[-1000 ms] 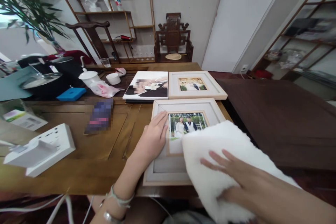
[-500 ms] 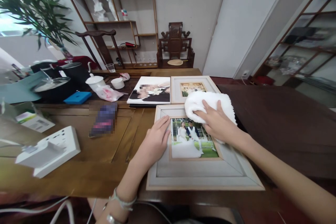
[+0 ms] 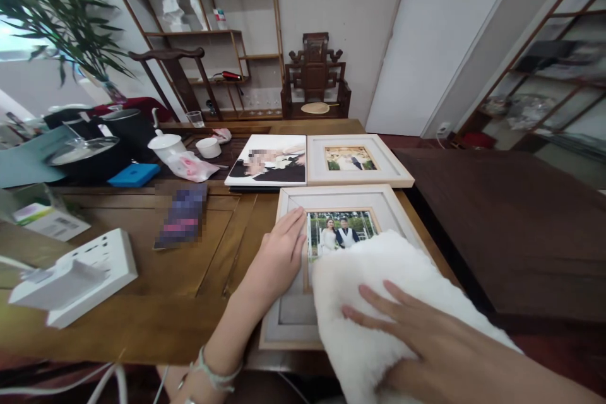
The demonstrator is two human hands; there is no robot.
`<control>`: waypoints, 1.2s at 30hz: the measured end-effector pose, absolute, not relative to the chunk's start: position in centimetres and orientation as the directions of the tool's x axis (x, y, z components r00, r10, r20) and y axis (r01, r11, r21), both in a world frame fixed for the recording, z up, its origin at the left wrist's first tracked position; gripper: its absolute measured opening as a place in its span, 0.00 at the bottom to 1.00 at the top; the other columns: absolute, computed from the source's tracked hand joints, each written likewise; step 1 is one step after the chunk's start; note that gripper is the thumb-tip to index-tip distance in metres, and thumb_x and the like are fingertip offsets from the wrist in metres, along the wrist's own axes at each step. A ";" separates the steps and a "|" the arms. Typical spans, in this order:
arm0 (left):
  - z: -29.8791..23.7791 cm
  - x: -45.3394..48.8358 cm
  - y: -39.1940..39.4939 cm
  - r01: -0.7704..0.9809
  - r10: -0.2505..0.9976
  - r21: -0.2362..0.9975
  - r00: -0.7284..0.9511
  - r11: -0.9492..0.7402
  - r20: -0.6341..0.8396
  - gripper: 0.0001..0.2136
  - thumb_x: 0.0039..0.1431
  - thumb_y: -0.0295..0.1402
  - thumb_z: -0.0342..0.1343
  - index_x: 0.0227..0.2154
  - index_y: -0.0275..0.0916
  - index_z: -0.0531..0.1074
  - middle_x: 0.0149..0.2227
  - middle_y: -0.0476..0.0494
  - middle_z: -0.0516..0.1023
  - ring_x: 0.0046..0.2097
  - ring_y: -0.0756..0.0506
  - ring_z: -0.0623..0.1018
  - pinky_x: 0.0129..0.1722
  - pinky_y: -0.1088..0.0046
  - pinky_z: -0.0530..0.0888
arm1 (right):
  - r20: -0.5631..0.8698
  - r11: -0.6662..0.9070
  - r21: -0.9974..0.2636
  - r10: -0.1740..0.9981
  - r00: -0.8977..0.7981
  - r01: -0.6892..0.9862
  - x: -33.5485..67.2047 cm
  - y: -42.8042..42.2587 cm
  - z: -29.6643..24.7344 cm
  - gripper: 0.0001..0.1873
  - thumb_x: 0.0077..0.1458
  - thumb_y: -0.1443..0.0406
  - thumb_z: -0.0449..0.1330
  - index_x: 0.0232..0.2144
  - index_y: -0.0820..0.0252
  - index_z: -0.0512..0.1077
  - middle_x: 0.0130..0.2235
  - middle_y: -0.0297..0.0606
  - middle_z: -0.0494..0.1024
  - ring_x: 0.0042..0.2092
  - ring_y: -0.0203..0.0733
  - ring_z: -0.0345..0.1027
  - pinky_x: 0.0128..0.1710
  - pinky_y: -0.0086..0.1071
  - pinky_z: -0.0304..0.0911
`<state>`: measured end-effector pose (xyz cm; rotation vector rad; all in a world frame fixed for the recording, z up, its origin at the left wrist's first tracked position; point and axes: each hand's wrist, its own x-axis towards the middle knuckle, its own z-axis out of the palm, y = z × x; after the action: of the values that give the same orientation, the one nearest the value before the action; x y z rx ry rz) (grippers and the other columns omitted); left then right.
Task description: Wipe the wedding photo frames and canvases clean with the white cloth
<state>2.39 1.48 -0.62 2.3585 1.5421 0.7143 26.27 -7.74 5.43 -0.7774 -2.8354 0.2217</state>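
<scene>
A picture frame (image 3: 294, 309) with a pale wide border lies flat at the table's near edge, holding a photo (image 3: 331, 227) of a couple outdoors. My left hand (image 3: 279, 255) rests on the frame's left border, fingers stretched out flat toward the photo's upper left corner. In my right hand (image 3: 402, 328) is a white fluffy towel (image 3: 374, 265), its fingers spread over the cloth and the thumb tucked beneath. The towel covers the frame's lower right and the bottom of the photo. Whether it touches the frame is hard to tell.
Behind lie a second pale frame (image 3: 398, 167) and a photo panel (image 3: 237, 170). Leftward are a white power strip (image 3: 113, 259), a blurred-out flat item (image 3: 182, 214), a blue box (image 3: 135, 175), a white cup (image 3: 209, 148), a teapot (image 3: 165, 144) and a dark pan (image 3: 89, 161).
My right hand has brought the towel from the frame's upper right corner down toward me and up off the far frame. My left hand has stayed on the border.
</scene>
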 end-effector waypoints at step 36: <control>-0.2 2.2 1.6 0.781 0.914 0.475 0.326 -0.405 0.243 0.20 0.65 0.32 0.42 0.59 0.34 0.61 0.62 0.35 0.63 0.63 0.40 0.63 0.61 0.53 0.62 | 0.009 0.797 -0.205 0.582 -0.813 0.568 24.3 -5.6 3.9 0.24 0.45 0.75 0.58 0.46 0.57 0.73 0.63 0.47 0.59 0.63 0.63 0.49 0.58 0.60 0.51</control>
<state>2.24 1.56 -0.20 2.3229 1.5276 0.6986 24.30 -5.57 3.88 -0.9330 -2.9096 0.2963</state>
